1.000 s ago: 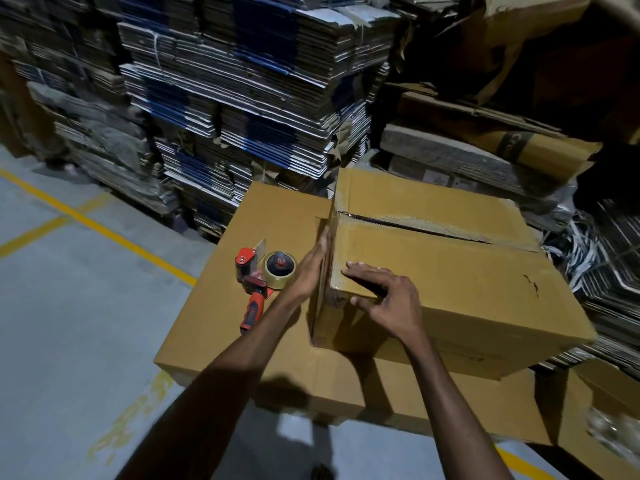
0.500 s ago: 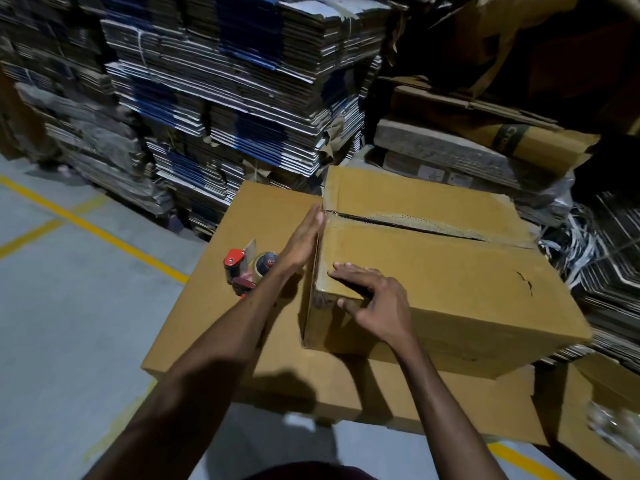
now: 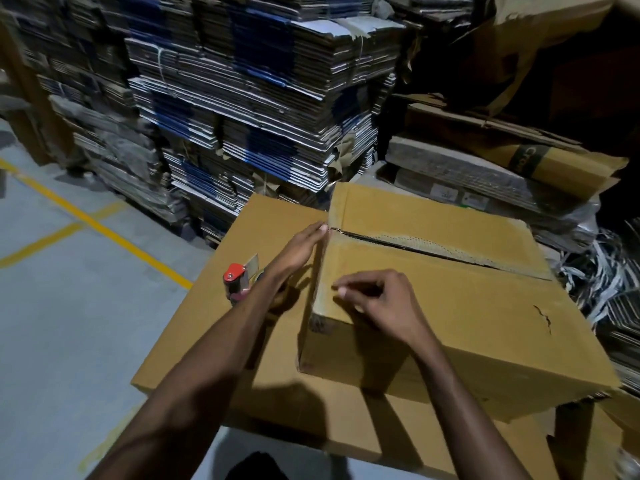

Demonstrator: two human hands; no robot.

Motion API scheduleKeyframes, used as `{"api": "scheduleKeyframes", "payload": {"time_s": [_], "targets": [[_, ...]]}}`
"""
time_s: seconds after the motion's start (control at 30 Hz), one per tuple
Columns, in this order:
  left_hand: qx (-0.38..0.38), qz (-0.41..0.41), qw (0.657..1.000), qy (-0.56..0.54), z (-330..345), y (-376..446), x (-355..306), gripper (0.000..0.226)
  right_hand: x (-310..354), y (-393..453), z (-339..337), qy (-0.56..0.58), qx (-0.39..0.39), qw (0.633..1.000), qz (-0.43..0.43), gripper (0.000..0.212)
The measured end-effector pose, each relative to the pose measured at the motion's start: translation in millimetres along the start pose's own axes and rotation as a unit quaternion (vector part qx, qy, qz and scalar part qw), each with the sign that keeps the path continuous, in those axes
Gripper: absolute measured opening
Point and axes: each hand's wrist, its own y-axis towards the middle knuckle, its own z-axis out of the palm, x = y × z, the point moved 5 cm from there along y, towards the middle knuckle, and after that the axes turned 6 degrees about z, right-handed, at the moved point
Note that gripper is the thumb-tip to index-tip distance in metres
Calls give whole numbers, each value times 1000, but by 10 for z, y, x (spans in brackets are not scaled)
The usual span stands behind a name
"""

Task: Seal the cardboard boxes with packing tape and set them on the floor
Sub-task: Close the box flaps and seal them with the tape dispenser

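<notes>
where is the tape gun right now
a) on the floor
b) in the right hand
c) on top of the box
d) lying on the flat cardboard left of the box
d, the tape gun lies on the flat cardboard left of the box, partly hidden behind the left hand; neither hand holds it.

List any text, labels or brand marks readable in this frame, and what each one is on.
"Cro": pale letters on a dark band across a folded brown carton top right; the word runs on out of sight.
Two small white labels on the flattened cardboard behind the cardboard box: print too small and blurred to read.
Nothing is printed on the cardboard box, on the tape dispenser, or on either the left hand or right hand.
</notes>
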Motion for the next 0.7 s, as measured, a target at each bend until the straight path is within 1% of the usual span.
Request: {"api": "scheduleKeyframes", "payload": {"time_s": [0.07, 0.13, 0.2, 0.27, 0.33, 0.43, 0.57, 0.63, 0.7], "targets": [[-2, -8, 1000, -8, 23, 114, -127, 75, 72, 299, -111, -10, -28, 1000, -4, 22], [3, -9, 1000, -14, 172, 245, -241, 70, 93, 627, -100, -72, -43, 996, -19, 34], [-9, -26, 999, -32, 267, 390, -267, 65, 39, 928, 25, -140, -26, 989, -34, 49], [-17, -43, 997, -59, 245, 563, -220, 62, -48, 1130, 130, -169, -12, 986, -11, 66], [-20, -54, 998, -39, 158, 761, -226, 61, -151, 1226, 219, -181, -25, 983, 9, 75], [-14, -69, 997, -8, 31, 1071, -237, 55, -195, 1237, 302, -209, -39, 977, 16, 73], [12, -67, 995, 77, 12, 1485, -184, 60, -181, 1218, 309, -209, -43, 977, 30, 73], [8, -85, 993, 79, 2, 1659, -152, 61, -192, 1229, 303, -208, -46, 977, 33, 68], [-15, -95, 991, 90, -39, 1808, -138, 58, -198, 1233, 293, -204, -51, 977, 34, 64]]}}
